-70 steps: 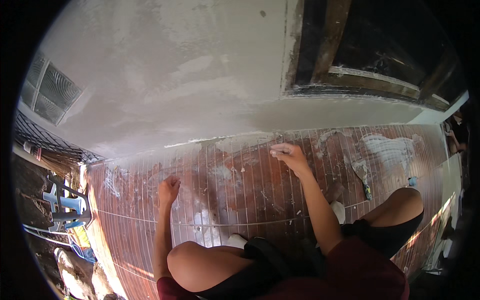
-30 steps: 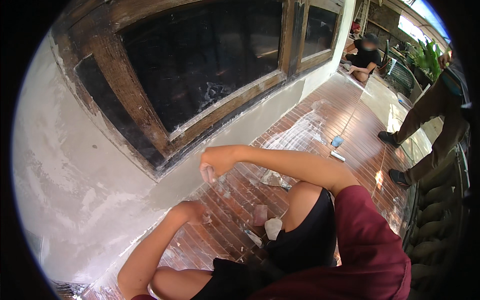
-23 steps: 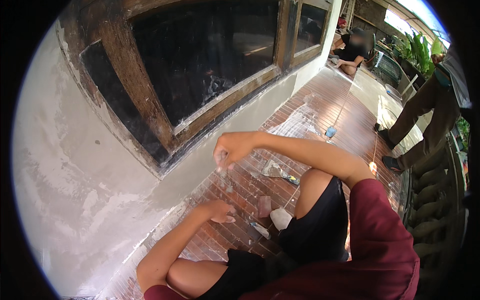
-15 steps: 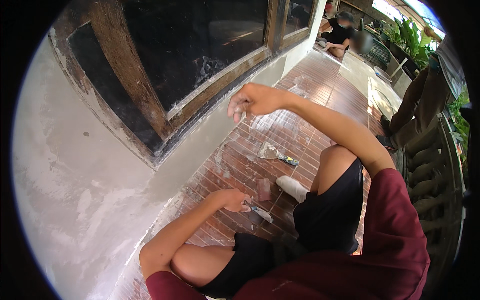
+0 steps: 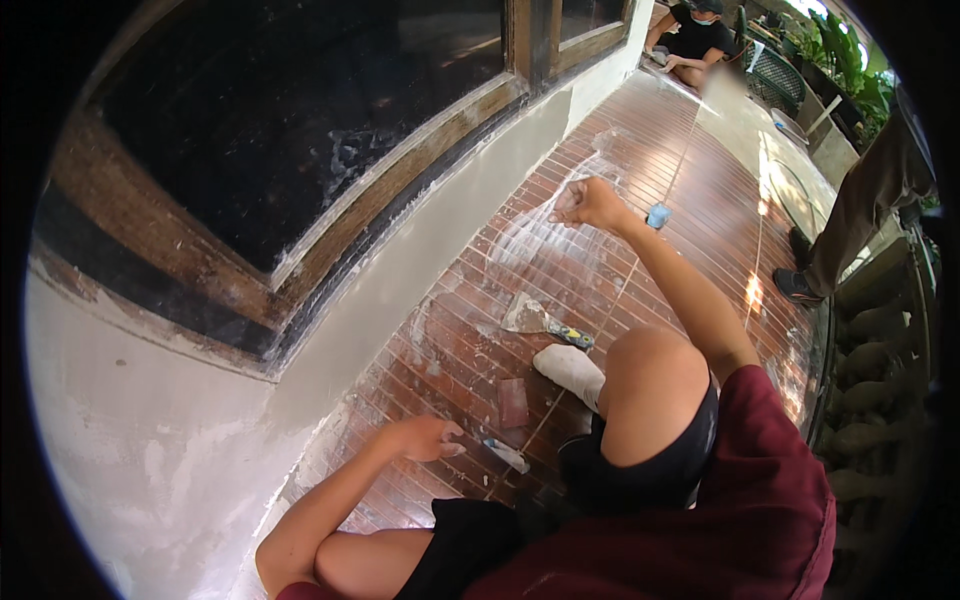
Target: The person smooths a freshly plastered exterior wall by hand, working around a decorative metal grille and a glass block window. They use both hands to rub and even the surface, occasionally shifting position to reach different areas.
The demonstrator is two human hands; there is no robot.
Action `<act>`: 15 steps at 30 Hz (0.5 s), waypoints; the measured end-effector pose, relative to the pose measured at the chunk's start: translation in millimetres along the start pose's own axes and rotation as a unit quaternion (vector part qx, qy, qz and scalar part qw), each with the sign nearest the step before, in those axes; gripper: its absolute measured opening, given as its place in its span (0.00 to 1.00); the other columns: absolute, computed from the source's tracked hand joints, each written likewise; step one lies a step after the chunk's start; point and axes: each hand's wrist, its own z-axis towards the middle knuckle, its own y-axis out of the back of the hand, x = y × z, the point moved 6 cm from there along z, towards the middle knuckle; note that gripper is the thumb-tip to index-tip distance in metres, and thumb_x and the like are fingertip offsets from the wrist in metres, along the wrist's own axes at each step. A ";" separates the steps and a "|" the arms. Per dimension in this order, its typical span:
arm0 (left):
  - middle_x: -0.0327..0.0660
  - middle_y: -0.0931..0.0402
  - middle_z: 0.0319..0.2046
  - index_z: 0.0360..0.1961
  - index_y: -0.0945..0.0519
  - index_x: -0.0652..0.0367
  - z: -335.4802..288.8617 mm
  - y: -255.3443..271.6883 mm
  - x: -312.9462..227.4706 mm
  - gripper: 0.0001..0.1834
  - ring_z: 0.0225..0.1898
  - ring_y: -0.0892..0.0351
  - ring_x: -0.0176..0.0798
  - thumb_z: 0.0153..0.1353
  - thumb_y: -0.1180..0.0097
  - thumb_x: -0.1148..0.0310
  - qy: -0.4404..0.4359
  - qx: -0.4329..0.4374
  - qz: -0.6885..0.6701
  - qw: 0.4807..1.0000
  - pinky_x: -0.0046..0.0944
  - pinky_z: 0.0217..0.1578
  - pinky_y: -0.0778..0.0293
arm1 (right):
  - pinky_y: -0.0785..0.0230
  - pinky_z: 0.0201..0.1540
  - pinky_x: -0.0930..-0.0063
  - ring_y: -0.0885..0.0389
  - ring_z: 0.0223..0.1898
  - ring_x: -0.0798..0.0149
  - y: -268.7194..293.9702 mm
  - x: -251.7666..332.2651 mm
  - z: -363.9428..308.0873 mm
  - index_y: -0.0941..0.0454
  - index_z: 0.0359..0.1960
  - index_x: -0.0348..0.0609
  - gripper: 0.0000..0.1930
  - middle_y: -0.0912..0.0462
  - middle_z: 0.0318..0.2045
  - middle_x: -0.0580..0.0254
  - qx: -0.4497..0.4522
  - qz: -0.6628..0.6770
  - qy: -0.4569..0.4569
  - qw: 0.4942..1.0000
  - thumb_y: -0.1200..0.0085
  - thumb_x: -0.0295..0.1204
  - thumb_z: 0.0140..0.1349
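My left hand (image 5: 428,440) hovers low over the tiled floor, fingers loosely apart and nothing in them. Just right of it, a small putty knife (image 5: 507,456) with a blue handle and whitish blade lies on the tiles. Farther out, my right hand (image 5: 592,205) is raised over a white-smeared patch of floor; its dusty fingers are curled together, and whatever they may hold is hidden. Between the hands lie a wide scraper (image 5: 530,316) caked with pale filler and a reddish-brown rectangular pad (image 5: 513,403). A small blue object (image 5: 657,216) shows beside my right wrist.
A grey plastered wall (image 5: 190,470) and a worn wooden window frame (image 5: 400,160) run along the left. My white-socked foot (image 5: 568,370) rests near the scraper. One person (image 5: 697,45) sits at the far end; another's leg (image 5: 860,215) stands right, by a balustrade (image 5: 865,390).
My left hand has let go of the small putty knife, which now lies on the floor. My right hand has moved away to the right, and the view has shifted.
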 end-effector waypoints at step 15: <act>0.52 0.19 0.48 0.56 0.23 0.52 -95.5 33.7 83.3 0.25 0.51 0.19 0.51 0.64 0.46 0.50 0.386 -0.103 -0.195 0.896 0.43 0.53 0.26 | 0.46 0.69 0.59 0.39 0.68 0.53 4.4 -250.6 224.2 0.38 0.66 0.35 0.26 0.35 0.66 0.47 -0.212 0.372 -0.106 0.897 0.59 0.38 0.71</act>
